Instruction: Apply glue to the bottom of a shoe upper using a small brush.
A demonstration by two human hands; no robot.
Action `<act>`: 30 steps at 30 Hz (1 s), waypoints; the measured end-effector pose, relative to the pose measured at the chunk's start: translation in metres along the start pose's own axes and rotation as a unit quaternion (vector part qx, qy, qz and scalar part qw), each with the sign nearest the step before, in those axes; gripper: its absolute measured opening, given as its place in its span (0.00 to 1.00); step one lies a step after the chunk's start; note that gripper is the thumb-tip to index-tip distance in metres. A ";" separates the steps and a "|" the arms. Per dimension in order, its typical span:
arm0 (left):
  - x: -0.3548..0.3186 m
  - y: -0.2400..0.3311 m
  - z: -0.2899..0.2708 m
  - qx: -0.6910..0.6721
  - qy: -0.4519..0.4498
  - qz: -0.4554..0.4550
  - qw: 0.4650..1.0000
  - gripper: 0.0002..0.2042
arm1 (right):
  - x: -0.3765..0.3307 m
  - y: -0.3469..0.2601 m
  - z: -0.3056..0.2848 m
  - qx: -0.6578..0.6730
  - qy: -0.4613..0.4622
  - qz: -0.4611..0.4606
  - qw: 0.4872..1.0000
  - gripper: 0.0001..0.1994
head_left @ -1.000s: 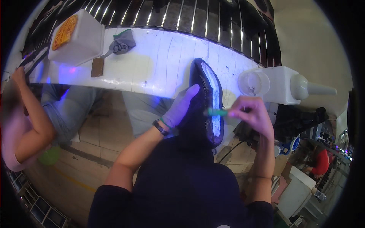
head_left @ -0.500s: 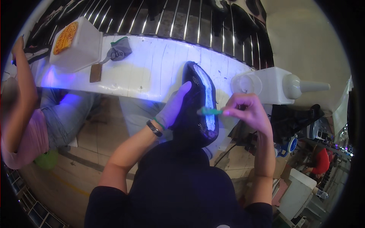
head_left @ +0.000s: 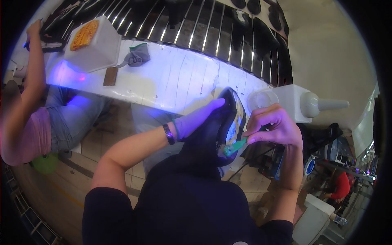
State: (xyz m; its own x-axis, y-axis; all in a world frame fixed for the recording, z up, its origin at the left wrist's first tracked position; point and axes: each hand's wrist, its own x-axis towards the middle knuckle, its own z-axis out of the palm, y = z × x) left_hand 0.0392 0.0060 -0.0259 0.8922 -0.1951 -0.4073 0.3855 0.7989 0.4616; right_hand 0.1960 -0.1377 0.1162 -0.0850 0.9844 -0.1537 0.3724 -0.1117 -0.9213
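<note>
A black boot [head_left: 221,130] lies tilted in front of me, its toe end pointing away over the table edge. My left hand [head_left: 200,117], in a thin pale glove, is closed round the boot's side with the thumb along it. A pale, wet-looking strip [head_left: 234,127] runs down the boot's underside. Bare, my right hand [head_left: 272,125] pinches a small green-handled brush [head_left: 235,147]. The bristle end touches, or is very close to, the near end of the underside. The boot's near part merges with my dark clothing.
On the white table [head_left: 175,69] stand a white container [head_left: 100,45], a grey cloth [head_left: 139,55] and a brown block [head_left: 110,76]. A clear cup [head_left: 263,99] is by a white bottle [head_left: 289,102] at right. Metal rollers [head_left: 200,24] carry shoes behind. A co-worker [head_left: 28,134] sits left.
The boot has shifted right and toward me and tilted. My left hand moved with it. The brush moved nearer to me, to the near end of the underside.
</note>
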 end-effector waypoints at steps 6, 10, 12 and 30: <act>-0.001 -0.016 -0.003 -0.025 -0.077 -0.033 0.996 0.28 | 0.017 -0.010 -0.003 -0.008 -0.013 -0.045 0.999 0.09; -0.005 -0.018 0.012 -0.097 -0.155 -0.046 0.982 0.17 | 0.027 -0.014 -0.006 -0.019 -0.013 -0.065 0.998 0.09; -0.037 -0.014 0.065 0.427 0.053 0.509 0.745 0.15 | 0.031 -0.014 -0.009 -0.023 -0.011 -0.065 0.998 0.09; -0.050 0.007 0.029 0.222 -0.131 0.089 0.962 0.14 | 0.029 -0.017 -0.002 -0.058 0.068 -0.070 0.994 0.09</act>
State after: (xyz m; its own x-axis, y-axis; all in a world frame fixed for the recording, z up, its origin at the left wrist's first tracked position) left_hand 0.0044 0.0044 0.0203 0.9596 -0.2614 -0.1040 0.2312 0.5221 0.8209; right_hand 0.1894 -0.1072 0.1282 -0.0203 0.9993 0.0300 0.4701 0.0360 -0.8819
